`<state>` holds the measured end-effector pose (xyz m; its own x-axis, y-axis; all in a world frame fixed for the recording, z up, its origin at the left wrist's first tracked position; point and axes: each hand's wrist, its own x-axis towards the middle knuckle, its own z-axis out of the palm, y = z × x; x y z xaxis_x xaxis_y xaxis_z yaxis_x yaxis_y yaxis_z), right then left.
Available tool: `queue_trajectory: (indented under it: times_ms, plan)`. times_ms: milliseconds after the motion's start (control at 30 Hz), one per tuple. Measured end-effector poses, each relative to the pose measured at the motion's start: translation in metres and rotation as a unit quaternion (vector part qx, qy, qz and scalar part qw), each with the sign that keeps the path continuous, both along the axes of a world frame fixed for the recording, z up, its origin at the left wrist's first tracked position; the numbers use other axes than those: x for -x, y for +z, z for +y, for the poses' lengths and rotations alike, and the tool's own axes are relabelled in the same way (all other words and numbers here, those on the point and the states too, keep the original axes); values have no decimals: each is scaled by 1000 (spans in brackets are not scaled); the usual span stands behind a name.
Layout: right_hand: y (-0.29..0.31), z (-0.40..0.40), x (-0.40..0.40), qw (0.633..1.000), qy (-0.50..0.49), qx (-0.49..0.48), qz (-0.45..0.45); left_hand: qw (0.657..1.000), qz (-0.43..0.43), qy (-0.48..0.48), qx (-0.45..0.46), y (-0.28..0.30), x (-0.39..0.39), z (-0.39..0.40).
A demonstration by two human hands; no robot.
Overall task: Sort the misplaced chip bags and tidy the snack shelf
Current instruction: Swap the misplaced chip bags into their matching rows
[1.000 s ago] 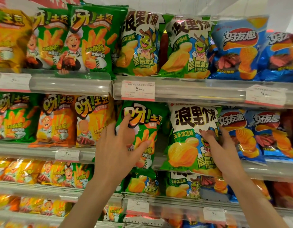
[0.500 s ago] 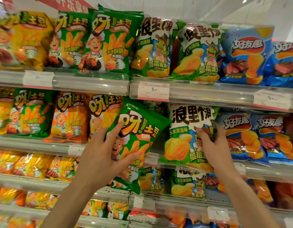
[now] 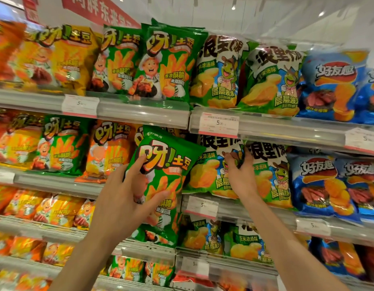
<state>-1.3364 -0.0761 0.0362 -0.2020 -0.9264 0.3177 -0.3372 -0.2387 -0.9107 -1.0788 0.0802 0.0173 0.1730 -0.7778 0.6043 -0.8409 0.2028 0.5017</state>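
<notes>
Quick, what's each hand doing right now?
Left hand: holding the green fries bag, off the shelf.
Right hand: fingers pinching the corn chip bag on the shelf.

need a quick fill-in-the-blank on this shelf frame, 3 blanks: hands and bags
1. The left hand grips a ____ fry bag held out in front of the shelves.
2. The right hand pinches a corn chip bag that sits on the ____ shelf from the top.
3. The bags right of the corn chip bags on that shelf, the steak chip bags, are ____ in colour.

Missing words: green; second; blue
</notes>
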Motion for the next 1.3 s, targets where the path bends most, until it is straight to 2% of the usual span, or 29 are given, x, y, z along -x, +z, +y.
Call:
queue_trajectory:
  times_ms: [167, 400, 567, 667, 733, 800, 867, 933, 1033, 1133, 1300]
  plan:
    - [-6, -8, -8, 1000, -12, 19, 12, 1000, 16, -16, -5, 2, -2, -1]
    - [-20, -3, -10, 984, -63, 65, 152, 999, 31, -28, -6, -2, -1, -5]
    - [-27, -3, -13, 938, -92, 130, 308, 999, 41, -31, -7, -3, 0, -9]
    - [-32, -1, -14, 886, -62, 181, 422, 998, 53, -39, -11, -4, 1, -11]
    - [-39, -2, -13, 859, -37, 180, 477, 997, 57, -40, -12, -5, 1, -12]
    - [-41, -2, -12, 852, -29, 156, 499, 997, 60, -43, -11, -5, 1, -12]
    - [-39, -1, -12, 860, -24, 147, 487, 997, 68, -46, -10, -5, 1, -12]
    - [-31, 9, -13, 889, -12, 153, 432, 996, 76, -49, -10, -6, 1, -12]
    - [-18, 38, -18, 945, 22, 156, 287, 994, 92, -58, -8, -9, 3, -14]
    - [-9, 68, -26, 986, 95, 71, 120, 993, 99, -71, -7, -11, 9, -17]
    - [-8, 79, -34, 973, 206, -104, -25, 992, 90, -91, -14, -13, 27, -22]
